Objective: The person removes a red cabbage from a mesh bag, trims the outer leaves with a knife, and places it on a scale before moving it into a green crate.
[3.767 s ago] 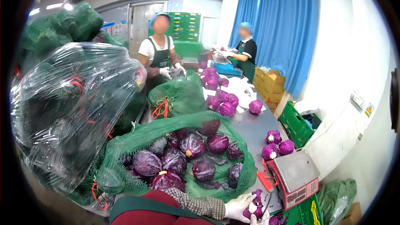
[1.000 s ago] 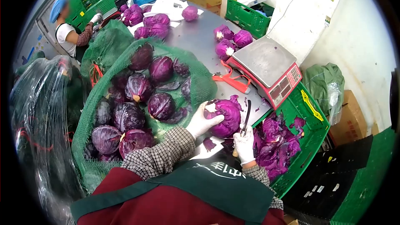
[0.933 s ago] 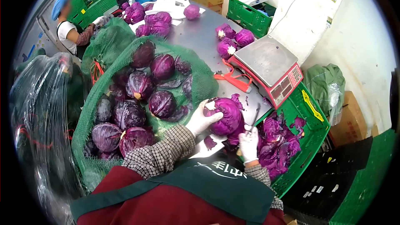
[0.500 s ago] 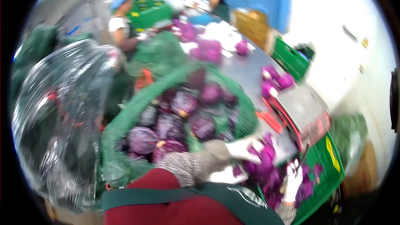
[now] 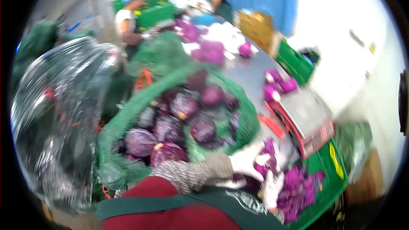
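Observation:
My left hand [image 5: 247,161], in a white glove, grips a red cabbage [image 5: 266,157] whose pale cut stem end shows. Close beside the cabbage is my right hand [image 5: 272,188], also gloved, with its fingers closed round a knife [image 5: 260,194]. Only a pale bit of the handle shows below that hand; the blade is hard to make out. Loose purple leaves [image 5: 298,187] lie under and beside my right hand in a green crate [image 5: 330,198]. Left of my arms, a green mesh sack [image 5: 249,119] stands open, holding several whole red cabbages [image 5: 170,130].
A scale [image 5: 306,110] with a metal top stands beyond the crate, with an orange-red tool [image 5: 272,125] beside it. Several trimmed cabbages [image 5: 279,84] rest on the metal table [image 5: 245,74]. Clear plastic wrap [image 5: 59,115] bulges at left. Two co-workers [image 5: 130,23] stand further back.
My right hand has moved left and up from over the leaves to the cabbage, and the dark blade seen before is hidden. My left hand keeps its grip on the cabbage, which has turned.

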